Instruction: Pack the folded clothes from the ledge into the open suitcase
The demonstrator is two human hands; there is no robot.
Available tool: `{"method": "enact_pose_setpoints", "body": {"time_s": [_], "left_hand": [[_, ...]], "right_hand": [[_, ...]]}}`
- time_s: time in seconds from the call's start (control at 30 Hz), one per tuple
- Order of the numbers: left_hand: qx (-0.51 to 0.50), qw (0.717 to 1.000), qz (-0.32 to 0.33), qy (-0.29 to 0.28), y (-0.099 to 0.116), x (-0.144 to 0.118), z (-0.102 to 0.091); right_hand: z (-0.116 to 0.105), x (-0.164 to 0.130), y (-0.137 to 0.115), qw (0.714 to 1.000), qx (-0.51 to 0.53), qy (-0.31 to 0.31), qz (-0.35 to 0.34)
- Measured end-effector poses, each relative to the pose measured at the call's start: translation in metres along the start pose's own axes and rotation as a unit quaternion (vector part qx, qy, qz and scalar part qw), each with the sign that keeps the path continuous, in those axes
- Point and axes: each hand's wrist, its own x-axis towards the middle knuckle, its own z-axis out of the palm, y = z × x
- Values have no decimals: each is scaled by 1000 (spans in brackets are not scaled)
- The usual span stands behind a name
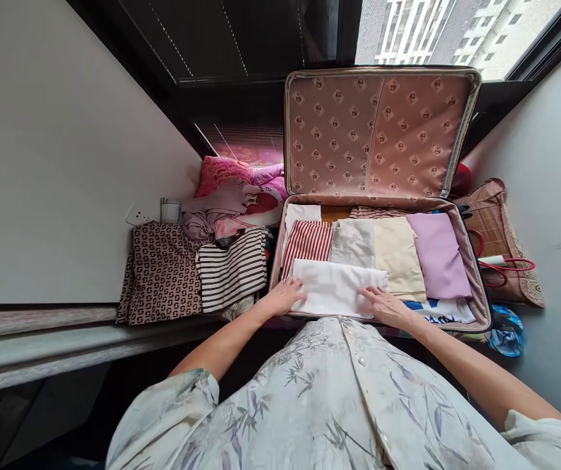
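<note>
An open suitcase (476, 287) lies in front of me, its patterned lid (373, 130) propped upright against the window. Folded clothes fill it: a red striped piece (307, 243), a grey one (353, 243), a beige one (398, 258) and a lilac one (439, 251). A folded white cloth (334, 287) lies at the near edge. My left hand (285, 297) rests flat on its left end. My right hand (383, 303) presses flat on its right end. Neither hand grips anything.
Left of the suitcase lie a folded brown patterned garment (160, 274), a black-and-white striped top (231, 267) and a heap of pink clothes (236, 196). A woven brown bag (498, 228) with red handles stands at the right wall. Blue fabric (505, 333) lies beneath it.
</note>
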Motion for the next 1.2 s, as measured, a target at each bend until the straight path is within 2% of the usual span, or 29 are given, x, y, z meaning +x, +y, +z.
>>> {"method": "enact_pose_setpoints", "body": {"time_s": [0.1, 0.2, 0.33, 0.43, 0.53, 0.6, 0.63, 0.67, 0.73, 0.8, 0.83, 0.9, 0.97, 1.0, 1.07, 1.13, 1.2], "left_hand": [[17, 999, 39, -11, -4, 0, -1], [8, 999, 50, -6, -8, -1, -2], [-71, 995, 9, 74, -4, 0, -2], [-136, 982, -15, 133, 1, 4, -11], [-160, 973, -27, 165, -16, 21, -36], [-168, 966, -45, 192, -45, 42, -65], [-174, 959, -62, 215, -64, 56, -82], [-183, 947, -86, 249, -83, 70, -100], [-231, 872, -187, 388, -118, 98, -130], [-248, 818, -244, 457, -135, 116, -143], [-255, 808, -255, 465, -135, 120, -141], [-284, 823, -252, 423, -120, 116, -121], [-337, 846, -245, 334, -91, 100, -85], [-365, 851, -244, 287, -74, 90, -66], [-400, 852, -243, 233, -45, 70, -34], [-413, 851, -246, 211, -25, 56, -14], [-420, 849, -248, 202, -13, 49, -7]], "right_hand": [[0, 4, -1, 999, 42, 2, -27], [-12, 4, 1, 992, 122, 35, -9], [-46, 8, 10, 962, 250, 107, 26], [-73, 17, 22, 935, 319, 139, 65], [-99, 32, 46, 917, 367, 131, 88], [-114, 47, 72, 897, 398, 156, 109], [-121, 55, 88, 882, 413, 188, 129], [-126, 64, 105, 861, 424, 232, 158], [-132, 78, 136, 813, 416, 333, 235], [-126, 83, 156, 772, 373, 408, 313], [-117, 80, 161, 761, 353, 422, 345], [-89, 66, 156, 757, 336, 404, 389], [-50, 45, 138, 764, 346, 347, 419], [-31, 34, 127, 768, 356, 319, 427], [3, 19, 103, 760, 375, 297, 440], [22, 13, 83, 752, 386, 292, 448], [28, 14, 70, 753, 387, 283, 451]]}}
